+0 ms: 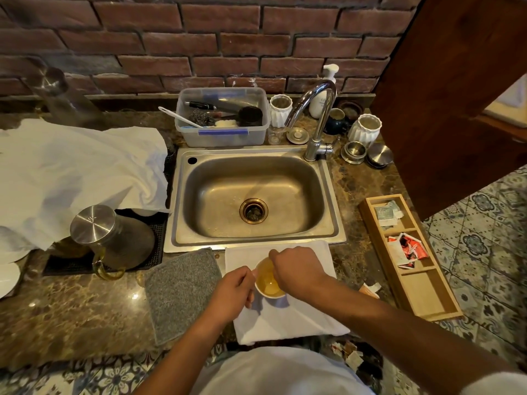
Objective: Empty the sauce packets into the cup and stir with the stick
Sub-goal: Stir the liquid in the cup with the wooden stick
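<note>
The cup (269, 280) stands upright on a white cloth (288, 317) just in front of the sink (253, 195), mouth up, amber liquid inside. The left hand (232, 292) grips its left side; the right hand (296, 270) hovers over the rim, fingers pinched — the stick itself cannot be made out. Right of the sink, a wooden tray (413, 286) holds packets (407, 248) in two of three compartments; no print is legible.

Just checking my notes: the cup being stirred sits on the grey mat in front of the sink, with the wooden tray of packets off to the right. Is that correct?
Not quite. In the head view the cup sits on the white cloth, not the grey mat, which lies just left of it. The rest holds: it is in front of the sink, and the wooden tray of packets is to the right.
</note>
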Available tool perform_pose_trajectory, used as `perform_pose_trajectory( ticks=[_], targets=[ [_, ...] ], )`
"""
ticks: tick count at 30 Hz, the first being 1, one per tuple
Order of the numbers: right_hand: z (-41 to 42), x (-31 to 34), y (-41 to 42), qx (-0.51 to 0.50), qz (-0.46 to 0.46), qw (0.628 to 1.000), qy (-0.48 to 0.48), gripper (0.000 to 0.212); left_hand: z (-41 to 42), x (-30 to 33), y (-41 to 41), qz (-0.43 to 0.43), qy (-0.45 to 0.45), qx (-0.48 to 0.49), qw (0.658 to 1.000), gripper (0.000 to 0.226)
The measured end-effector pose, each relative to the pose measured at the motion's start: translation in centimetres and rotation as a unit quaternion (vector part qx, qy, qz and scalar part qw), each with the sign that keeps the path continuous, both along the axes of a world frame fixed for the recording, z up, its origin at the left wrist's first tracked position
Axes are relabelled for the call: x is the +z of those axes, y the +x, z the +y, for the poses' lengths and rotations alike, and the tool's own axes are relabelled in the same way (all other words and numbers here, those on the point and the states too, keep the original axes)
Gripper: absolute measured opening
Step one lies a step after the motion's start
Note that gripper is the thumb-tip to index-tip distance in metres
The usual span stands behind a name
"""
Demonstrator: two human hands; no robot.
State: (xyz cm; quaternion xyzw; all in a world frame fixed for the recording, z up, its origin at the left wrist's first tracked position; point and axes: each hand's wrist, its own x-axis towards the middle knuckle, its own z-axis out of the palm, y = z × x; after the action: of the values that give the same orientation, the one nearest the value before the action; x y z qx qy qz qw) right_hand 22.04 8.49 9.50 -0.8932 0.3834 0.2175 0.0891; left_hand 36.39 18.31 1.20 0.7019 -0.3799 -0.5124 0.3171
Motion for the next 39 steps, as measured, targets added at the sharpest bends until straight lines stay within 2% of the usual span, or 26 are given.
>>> perform_pose_trajectory(
  ticks=[6, 10, 13, 17, 20, 23, 28, 32, 39],
  targets=[
    [0.1, 0.4, -0.8, 0.002, 0.039, 0.999, 0.028, 0.049, 0.2, 0.5, -0.3, -0.001, -0.010, -0.002, 1.000, 0.043],
    [1.1, 0.0, -0.3, -0.060, 0.098, 0.988, 0.101, 0.037, -0.1, 0.3, -0.3, 0.003, -0.013, -0.005, 1.000, 0.042],
    [1.8, -0.2, -0.4, -0.110, 0.045, 0.984, 0.131, 0.032, -0.3, 0.3, -0.4, -0.001, -0.013, -0.008, 1.000, 0.043],
    [1.8, 0.2, -0.4, -0.081, -0.019, 0.986, 0.146, 0.022, -0.5, 0.3, -0.4, -0.004, -0.012, -0.011, 1.000, 0.043],
    [1.9, 0.1, 0.3, -0.068, -0.034, 0.985, 0.153, 0.018, -0.7, 0.5, -0.3, 0.001, -0.007, -0.015, 1.000, 0.043],
    [1.7, 0.1, 1.0, -0.073, -0.049, 0.989, 0.117, 0.023, -0.6, 0.8, -0.4, -0.006, 0.004, -0.013, 1.000, 0.041],
    [0.5, -0.4, 0.9, -0.026, -0.038, 0.999, 0.016, 0.051, -0.6, 1.3, -0.4, -0.003, 0.020, -0.009, 1.000, 0.036],
    [-0.5, -0.3, 0.0, -0.033, -0.039, 0.999, -0.004, 0.043, -0.6, 1.4, -0.4, 0.000, 0.024, -0.007, 1.000, 0.035],
    [1.0, -0.9, -1.5, -0.069, -0.021, 0.995, 0.075, 0.036, -0.8, 1.2, -0.2, 0.022, 0.013, -0.014, 1.000, 0.042]
  ],
)
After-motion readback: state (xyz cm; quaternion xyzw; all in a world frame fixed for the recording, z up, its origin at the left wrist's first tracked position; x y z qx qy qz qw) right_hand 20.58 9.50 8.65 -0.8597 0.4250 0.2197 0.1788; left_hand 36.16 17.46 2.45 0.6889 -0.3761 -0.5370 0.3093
